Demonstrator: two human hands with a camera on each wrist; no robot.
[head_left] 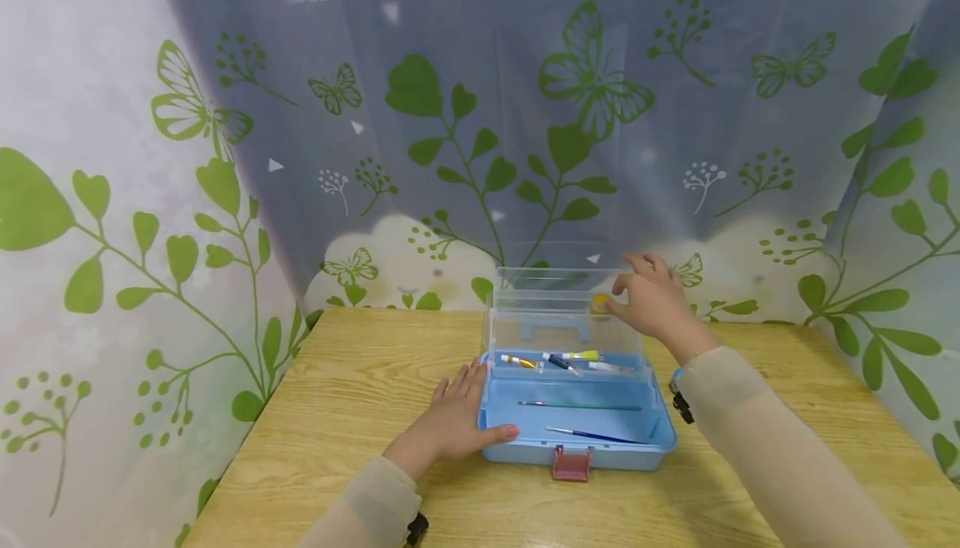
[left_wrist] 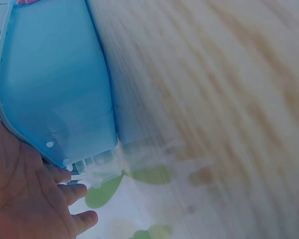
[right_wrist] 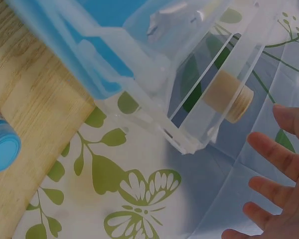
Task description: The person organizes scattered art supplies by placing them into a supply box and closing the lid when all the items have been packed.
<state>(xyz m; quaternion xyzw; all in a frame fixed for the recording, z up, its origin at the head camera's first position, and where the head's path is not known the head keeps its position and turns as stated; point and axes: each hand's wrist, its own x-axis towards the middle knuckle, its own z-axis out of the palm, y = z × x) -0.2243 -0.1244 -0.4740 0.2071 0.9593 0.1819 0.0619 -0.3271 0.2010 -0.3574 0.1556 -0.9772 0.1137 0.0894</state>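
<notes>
A light-blue storage box stands on the table with its clear lid raised and its pink latch at the front. My left hand rests along the box's left side, thumb over the rim; in the left wrist view its palm lies against the blue wall, fingers straight. My right hand is above the back right corner, beside a small yellow cylinder. In the right wrist view this cylinder sits in a clear tray section, and the fingers are spread apart from it.
Several paint tubes lie in the clear tray at the back of the box. A green paintbrush and a blue one lie in the bottom. A small blue-capped bottle stands right of the box. Patterned curtain hangs behind the table.
</notes>
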